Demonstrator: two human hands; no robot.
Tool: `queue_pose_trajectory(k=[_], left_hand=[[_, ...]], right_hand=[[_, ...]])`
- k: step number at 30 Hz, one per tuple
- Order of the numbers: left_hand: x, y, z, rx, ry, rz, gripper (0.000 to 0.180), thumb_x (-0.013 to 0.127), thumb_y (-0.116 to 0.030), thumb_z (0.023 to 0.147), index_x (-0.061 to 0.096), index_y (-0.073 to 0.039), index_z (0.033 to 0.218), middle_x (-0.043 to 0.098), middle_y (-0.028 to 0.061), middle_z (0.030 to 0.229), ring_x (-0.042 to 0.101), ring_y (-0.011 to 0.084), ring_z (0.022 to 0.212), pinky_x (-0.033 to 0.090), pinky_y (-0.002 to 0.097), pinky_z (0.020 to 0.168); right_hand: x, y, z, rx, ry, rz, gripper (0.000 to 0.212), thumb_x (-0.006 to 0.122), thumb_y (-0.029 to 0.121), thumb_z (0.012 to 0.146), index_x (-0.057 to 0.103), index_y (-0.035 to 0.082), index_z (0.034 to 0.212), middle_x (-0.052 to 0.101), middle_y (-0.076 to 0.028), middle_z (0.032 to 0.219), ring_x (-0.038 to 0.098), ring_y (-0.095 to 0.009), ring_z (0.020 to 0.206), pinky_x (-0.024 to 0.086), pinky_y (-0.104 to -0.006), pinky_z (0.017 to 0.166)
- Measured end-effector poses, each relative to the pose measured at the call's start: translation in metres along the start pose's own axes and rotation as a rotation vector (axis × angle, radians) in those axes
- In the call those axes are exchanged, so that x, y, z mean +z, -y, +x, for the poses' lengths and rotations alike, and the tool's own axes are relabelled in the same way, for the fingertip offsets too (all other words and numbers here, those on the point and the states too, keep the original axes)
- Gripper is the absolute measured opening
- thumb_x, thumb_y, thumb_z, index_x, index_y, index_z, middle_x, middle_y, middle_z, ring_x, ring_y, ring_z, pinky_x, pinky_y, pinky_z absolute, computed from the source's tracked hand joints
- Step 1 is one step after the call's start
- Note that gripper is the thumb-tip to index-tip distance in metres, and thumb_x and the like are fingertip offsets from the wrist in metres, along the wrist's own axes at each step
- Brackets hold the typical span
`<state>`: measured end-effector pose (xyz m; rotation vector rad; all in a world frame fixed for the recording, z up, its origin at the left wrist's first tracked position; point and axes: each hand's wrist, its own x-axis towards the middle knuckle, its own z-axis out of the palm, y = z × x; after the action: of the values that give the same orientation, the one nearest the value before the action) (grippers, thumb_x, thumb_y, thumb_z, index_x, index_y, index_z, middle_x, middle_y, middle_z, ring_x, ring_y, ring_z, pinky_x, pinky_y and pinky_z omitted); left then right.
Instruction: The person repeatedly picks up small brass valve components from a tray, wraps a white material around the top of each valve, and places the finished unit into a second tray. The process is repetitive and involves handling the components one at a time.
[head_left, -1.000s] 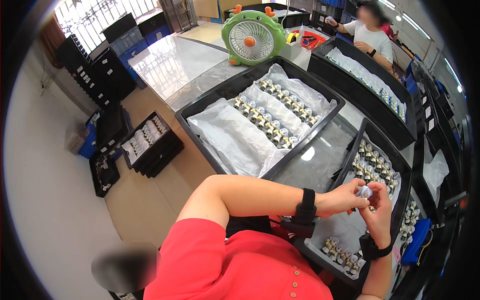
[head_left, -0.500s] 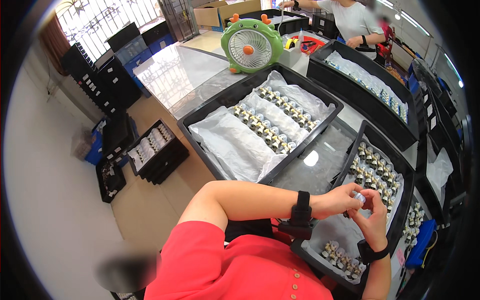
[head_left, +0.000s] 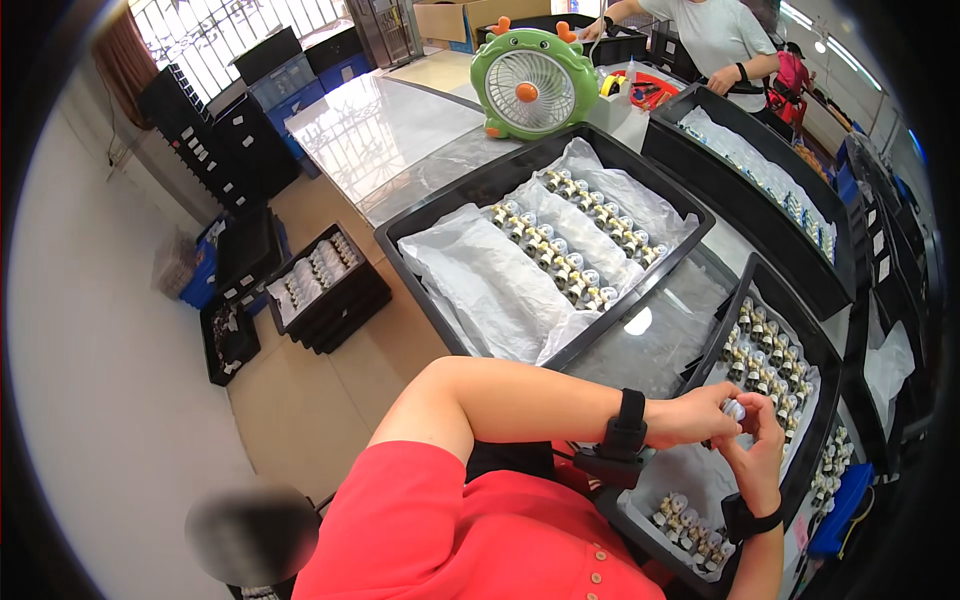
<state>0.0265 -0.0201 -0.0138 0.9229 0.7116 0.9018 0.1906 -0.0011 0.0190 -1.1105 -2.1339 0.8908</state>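
Observation:
Both hands meet over the near right black tray (head_left: 832, 385). My left hand (head_left: 690, 416) is closed, its fingertips pinching a small piece with a shiny pale, rounded top (head_left: 734, 409). On the other side of the same piece, my right hand (head_left: 757, 446) is closed with thumb and forefinger against it. Fingers cover its lower part. Beneath and beyond the hands, rows of small dome-topped figures (head_left: 765, 350) with dark bases and gold-coloured bits stand on white paper. A smaller group of such figures (head_left: 690, 530) lies at the tray's near end.
A larger black tray (head_left: 400, 235) with paper-lined rows of figures lies ahead. A green cartoon-shaped fan (head_left: 535, 85) stands behind it. Another long tray (head_left: 745, 200) is at far right, near a co-worker in white (head_left: 725, 45). Stacked trays (head_left: 335, 300) stand on the floor at left.
The whole view has shifted slightly, so the trays and fan appear farther right. Both hands stay together on the small piece, with only slight finger movement.

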Motion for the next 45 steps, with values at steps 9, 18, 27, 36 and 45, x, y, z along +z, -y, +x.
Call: queue_pose_trajectory(k=[9, 18, 27, 36, 45], left_hand=[[0.002, -0.005, -0.004, 0.004, -0.011, -0.009, 0.049, 0.060, -0.014, 0.085, 0.042, 0.001, 0.128, 0.050, 0.0067, 0.093, 0.053, 0.0133, 0.083, 0.046, 0.0281, 0.073], [0.001, -0.005, -0.004, 0.020, 0.019, -0.027, 0.049, 0.061, -0.015, 0.085, 0.042, 0.001, 0.127, 0.051, 0.0059, 0.093, 0.053, 0.0128, 0.084, 0.046, 0.0272, 0.074], [0.001, -0.005, -0.003, 0.014, -0.009, -0.088, 0.043, 0.057, -0.011, 0.088, 0.043, -0.001, 0.126, 0.052, 0.0048, 0.092, 0.052, 0.0113, 0.079, 0.045, 0.0277, 0.070], [-0.003, -0.001, 0.002, 0.008, 0.026, -0.193, 0.042, 0.055, -0.010, 0.090, 0.041, -0.004, 0.129, 0.057, 0.0057, 0.102, 0.054, 0.0101, 0.084, 0.043, 0.0258, 0.072], [-0.013, -0.023, -0.008, -0.041, 0.102, -0.332, 0.040, 0.041, -0.021, 0.101, 0.036, -0.008, 0.139, 0.052, 0.0074, 0.122, 0.055, 0.0210, 0.109, 0.048, 0.0375, 0.086]], right_hand=[[0.000, 0.002, 0.000, -0.061, -0.032, -0.061, 0.044, 0.080, 0.011, 0.066, 0.055, 0.004, 0.102, 0.062, -0.005, 0.080, 0.058, -0.014, 0.068, 0.047, -0.0274, 0.064], [-0.001, 0.002, 0.000, -0.060, -0.036, -0.090, 0.045, 0.082, 0.015, 0.066, 0.056, 0.005, 0.101, 0.063, -0.005, 0.080, 0.057, -0.015, 0.067, 0.047, -0.0276, 0.064], [-0.004, 0.006, 0.000, -0.077, -0.007, -0.084, 0.049, 0.083, 0.013, 0.066, 0.057, 0.003, 0.107, 0.063, -0.005, 0.084, 0.060, -0.014, 0.071, 0.048, -0.0277, 0.067], [-0.006, 0.003, 0.001, -0.087, 0.012, -0.012, 0.054, 0.080, 0.007, 0.066, 0.057, 0.005, 0.115, 0.063, -0.007, 0.093, 0.062, -0.018, 0.081, 0.049, -0.0300, 0.073], [-0.012, 0.005, 0.005, -0.228, 0.073, -0.081, 0.081, 0.085, 0.012, 0.061, 0.046, 0.007, 0.133, 0.047, -0.011, 0.113, 0.053, -0.024, 0.101, 0.048, -0.0334, 0.086]])
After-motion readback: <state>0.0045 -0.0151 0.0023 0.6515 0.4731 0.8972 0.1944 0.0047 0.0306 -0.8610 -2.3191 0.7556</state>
